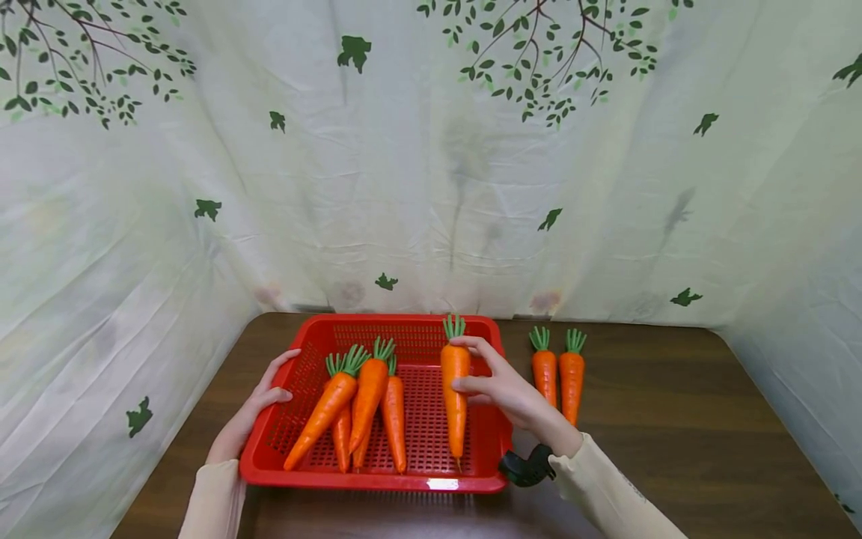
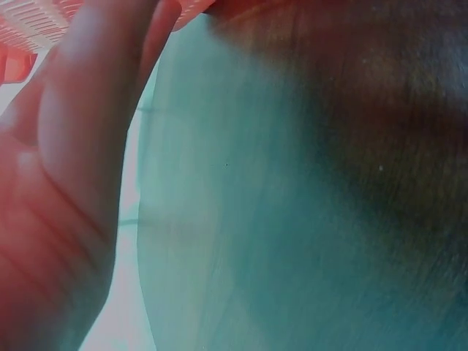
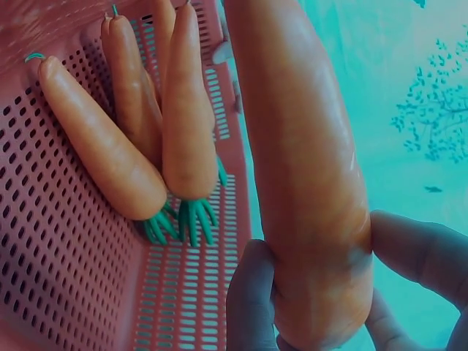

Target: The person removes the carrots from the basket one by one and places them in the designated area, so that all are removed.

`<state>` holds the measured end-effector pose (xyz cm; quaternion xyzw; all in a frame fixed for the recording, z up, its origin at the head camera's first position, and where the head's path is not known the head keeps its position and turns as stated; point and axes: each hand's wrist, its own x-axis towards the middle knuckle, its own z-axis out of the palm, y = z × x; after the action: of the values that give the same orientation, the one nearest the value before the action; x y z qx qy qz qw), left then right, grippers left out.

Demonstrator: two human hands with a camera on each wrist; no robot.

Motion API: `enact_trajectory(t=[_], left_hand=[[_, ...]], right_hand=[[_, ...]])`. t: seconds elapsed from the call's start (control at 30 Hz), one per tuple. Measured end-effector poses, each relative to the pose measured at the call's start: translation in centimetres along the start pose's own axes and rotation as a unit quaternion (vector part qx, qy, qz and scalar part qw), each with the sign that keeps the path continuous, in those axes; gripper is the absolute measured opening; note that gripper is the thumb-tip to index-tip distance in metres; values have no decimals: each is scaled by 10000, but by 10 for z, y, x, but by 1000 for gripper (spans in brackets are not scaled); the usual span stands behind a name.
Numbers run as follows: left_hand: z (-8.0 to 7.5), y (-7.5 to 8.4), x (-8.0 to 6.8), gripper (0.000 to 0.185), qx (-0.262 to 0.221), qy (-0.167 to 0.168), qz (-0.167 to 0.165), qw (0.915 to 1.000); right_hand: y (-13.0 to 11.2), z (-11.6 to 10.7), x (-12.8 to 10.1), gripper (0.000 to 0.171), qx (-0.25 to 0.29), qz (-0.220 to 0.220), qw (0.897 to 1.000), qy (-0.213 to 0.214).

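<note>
Four carrots (image 1: 364,408) lie in the basket (image 1: 377,479); right hand (image 1: 501,389) pinches a fifth carrot (image 1: 455,397) over it, left hand (image 1: 252,412) rests open-fingered on the rim, two carrots on the table (image 1: 559,372) remain outside.

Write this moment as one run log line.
right hand: holds carrot over red basket | left hand: on basket's left rim | two carrots on table

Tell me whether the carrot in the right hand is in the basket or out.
In: the carrot, pinched by right-hand fingers, is over the red basket floor.
</note>
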<state>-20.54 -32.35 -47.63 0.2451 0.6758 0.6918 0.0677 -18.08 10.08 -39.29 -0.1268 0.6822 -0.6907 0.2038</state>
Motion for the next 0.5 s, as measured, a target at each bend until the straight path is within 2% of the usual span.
enact_trajectory(t=[0.27,0.5], left_hand=[[-1,0,-2,72,-72,-78,49,9999],[-3,-2,2,75,83,-109,338,9993]], right_hand=[[-3,-15,-16,60,297,-171,9994,-50],[-2,-31,-32,61,181,-190,9996,75]])
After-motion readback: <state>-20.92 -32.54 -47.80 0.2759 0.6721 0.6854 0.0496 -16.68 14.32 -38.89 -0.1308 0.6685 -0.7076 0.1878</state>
